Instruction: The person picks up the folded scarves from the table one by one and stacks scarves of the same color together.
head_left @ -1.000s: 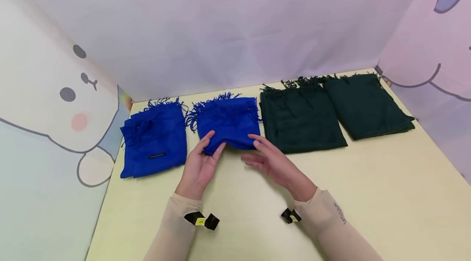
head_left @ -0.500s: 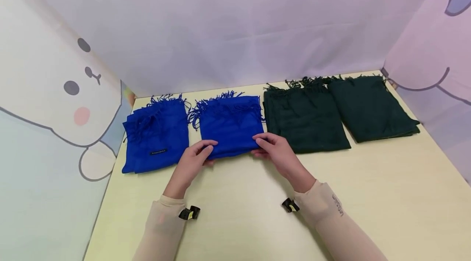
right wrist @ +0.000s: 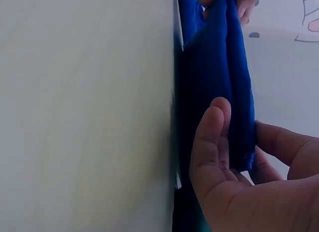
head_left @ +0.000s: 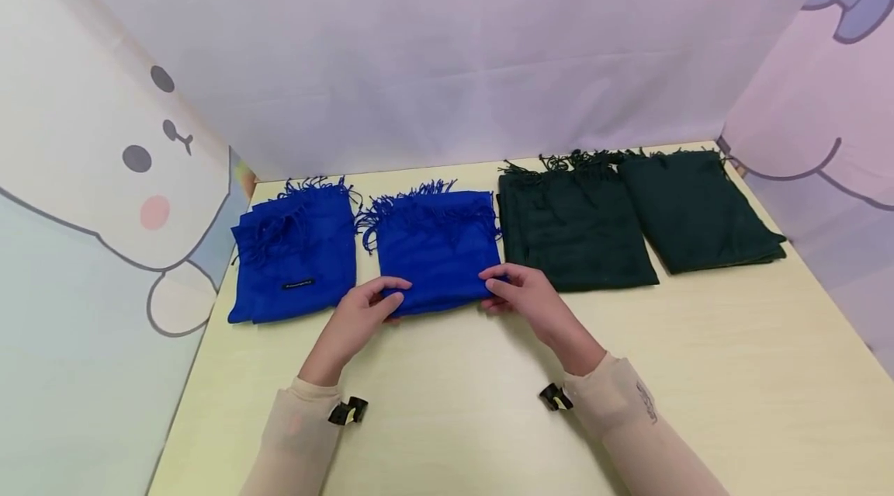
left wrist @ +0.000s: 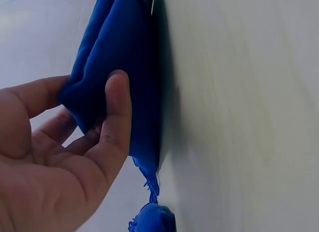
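Note:
A folded blue scarf point(head_left: 440, 248) with a fringe at its far edge lies in the second place from the left. At its near left corner my left hand point(head_left: 359, 317) pinches the cloth between thumb and fingers. My right hand point(head_left: 534, 302) grips the near right corner the same way. Both wrist views show the near edge raised off the table, with fingers point(left wrist: 117, 102) of the left hand and fingers point(right wrist: 209, 132) of the right hand beneath the cloth.
Left of it lies another folded blue scarf point(head_left: 300, 255) with a small black label. Two folded dark green scarves, one nearer point(head_left: 576, 232) and one farther right point(head_left: 698, 213), lie on the pale table point(head_left: 461, 418). A white cloth wall point(head_left: 447, 53) stands behind.
The blue scarf's near edge, bunched and bent earlier, is now straight and nearer me. My left hand has turned from palm up to thumb on top; my right hand has taken hold of its corner.

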Demonstrator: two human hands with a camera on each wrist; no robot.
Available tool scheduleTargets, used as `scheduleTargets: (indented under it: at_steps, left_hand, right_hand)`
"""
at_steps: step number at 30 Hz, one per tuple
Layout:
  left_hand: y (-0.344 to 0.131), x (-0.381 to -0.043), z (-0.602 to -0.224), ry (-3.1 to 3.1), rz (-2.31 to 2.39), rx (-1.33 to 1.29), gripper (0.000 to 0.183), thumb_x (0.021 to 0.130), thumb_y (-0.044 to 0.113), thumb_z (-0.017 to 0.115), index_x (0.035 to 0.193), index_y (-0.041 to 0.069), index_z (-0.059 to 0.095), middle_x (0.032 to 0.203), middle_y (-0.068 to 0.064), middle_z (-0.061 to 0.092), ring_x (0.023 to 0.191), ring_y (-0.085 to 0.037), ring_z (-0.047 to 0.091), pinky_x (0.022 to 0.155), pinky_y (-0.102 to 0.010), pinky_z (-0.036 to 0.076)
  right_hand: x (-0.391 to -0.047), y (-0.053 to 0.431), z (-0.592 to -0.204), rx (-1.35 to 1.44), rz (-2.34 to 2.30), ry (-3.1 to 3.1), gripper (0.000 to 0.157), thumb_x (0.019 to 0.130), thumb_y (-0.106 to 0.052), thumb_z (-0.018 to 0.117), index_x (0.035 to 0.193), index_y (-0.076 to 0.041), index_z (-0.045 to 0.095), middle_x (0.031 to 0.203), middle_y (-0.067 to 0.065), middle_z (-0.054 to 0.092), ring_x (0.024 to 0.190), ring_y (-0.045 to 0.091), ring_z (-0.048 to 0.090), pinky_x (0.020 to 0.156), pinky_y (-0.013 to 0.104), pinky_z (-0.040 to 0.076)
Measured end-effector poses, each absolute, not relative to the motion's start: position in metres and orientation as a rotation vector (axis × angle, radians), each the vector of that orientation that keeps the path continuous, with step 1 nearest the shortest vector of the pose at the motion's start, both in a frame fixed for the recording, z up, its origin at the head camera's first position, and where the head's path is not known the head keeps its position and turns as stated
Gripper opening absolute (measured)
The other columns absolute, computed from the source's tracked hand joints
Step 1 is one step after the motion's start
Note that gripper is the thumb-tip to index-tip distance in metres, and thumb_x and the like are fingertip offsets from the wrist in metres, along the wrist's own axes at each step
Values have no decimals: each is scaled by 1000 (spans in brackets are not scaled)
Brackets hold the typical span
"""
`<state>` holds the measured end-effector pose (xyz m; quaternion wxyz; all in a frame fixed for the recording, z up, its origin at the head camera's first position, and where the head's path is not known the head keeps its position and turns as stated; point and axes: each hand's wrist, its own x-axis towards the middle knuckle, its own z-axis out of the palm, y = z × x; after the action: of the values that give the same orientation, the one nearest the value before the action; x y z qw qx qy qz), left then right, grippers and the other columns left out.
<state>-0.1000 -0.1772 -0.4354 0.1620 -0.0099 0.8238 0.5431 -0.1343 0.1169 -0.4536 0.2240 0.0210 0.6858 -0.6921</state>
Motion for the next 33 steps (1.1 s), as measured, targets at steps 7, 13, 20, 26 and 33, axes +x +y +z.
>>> scheduleTargets:
  at_steps: [7, 13, 20, 26, 33]
  left_hand:
    - [-181, -87, -438, 2356, 1517, -32, 28, 102, 36, 57, 124, 24, 69, 121, -6, 64, 89, -25, 70, 84, -40, 57]
    - [-184, -78, -439, 2336, 1472, 17, 27, 103, 33, 56, 125, 22, 68, 104, -6, 69, 83, -26, 69, 82, -39, 56]
    - [-187, -70, -437, 2317, 1439, 86, 29, 104, 32, 55, 127, 19, 66, 94, -8, 69, 84, -27, 68, 81, -40, 56]
    - [-190, -66, -437, 2273, 1451, 114, 30, 104, 30, 55, 128, 15, 65, 95, -13, 67, 83, -28, 67, 77, -39, 58]
    - [-190, -62, -436, 2265, 1444, 109, 31, 103, 29, 56, 129, 14, 64, 92, -13, 67, 80, -27, 66, 73, -36, 57]
  right_hand:
    - [-119, 122, -455, 1, -1884, 1862, 26, 102, -10, 57, 123, 3, 64, 101, 15, 71, 89, 32, 72, 84, 40, 59]
    - [-109, 127, -454, -56, -1916, 1745, 32, 105, -14, 52, 128, 6, 60, 111, 18, 68, 96, 33, 71, 88, 41, 57]
    - [-101, 131, -455, -120, -1928, 1639, 40, 106, -20, 51, 133, 9, 56, 125, 20, 62, 104, 34, 69, 94, 45, 54]
    - [-95, 134, -458, -142, -1913, 1606, 45, 105, -25, 51, 135, 9, 54, 133, 21, 59, 108, 35, 68, 96, 43, 53]
    - [-91, 135, -457, -125, -1908, 1605, 43, 106, -22, 50, 135, 10, 53, 133, 24, 58, 109, 35, 68, 97, 46, 51]
